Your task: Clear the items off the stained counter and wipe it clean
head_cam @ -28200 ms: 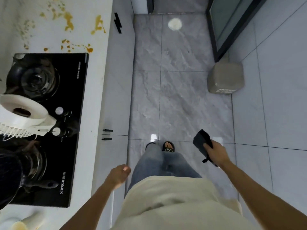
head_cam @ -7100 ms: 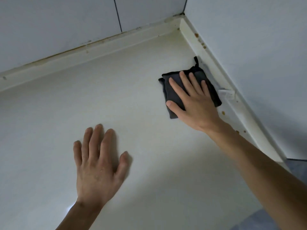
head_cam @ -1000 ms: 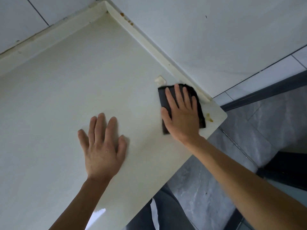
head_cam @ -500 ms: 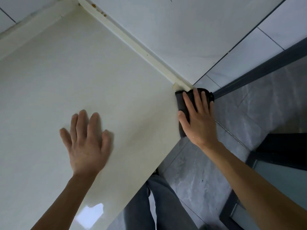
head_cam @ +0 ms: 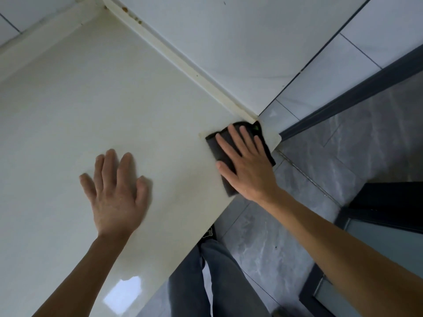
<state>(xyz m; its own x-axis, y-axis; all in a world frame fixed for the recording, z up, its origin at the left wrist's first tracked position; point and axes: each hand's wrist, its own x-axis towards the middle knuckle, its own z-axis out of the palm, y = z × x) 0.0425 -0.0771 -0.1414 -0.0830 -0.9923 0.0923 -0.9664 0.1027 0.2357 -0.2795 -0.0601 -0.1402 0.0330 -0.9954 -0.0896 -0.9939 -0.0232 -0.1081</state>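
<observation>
The right hand lies flat and open on a dark cloth, fingers spread, pressing it onto the table rather than gripping it. The cloth sits under the palm and fingers at the table's outer corner, with its far tip just beyond the fingertips, touching the end of the raised back strip along the wall. Its near edge, below the thumb, reaches the table's front edge and seems to hang slightly over it.

The left hand rests well apart from the right, also open and flat on the bare surface, holding nothing; it looks like a brace.

The cloth is folded into a thick pad and looks soft and light. It should bunch or slide under an uneven push, so flat palm pressure over its middle suits wiping. To lift it, pinching the folded edge beside the thumb would keep the layers together.

No items show on this part of the table, which looks mostly clean. A few brown specks remain on the back strip, far beyond the fingertips, so I judge the wiping nearly done.
</observation>
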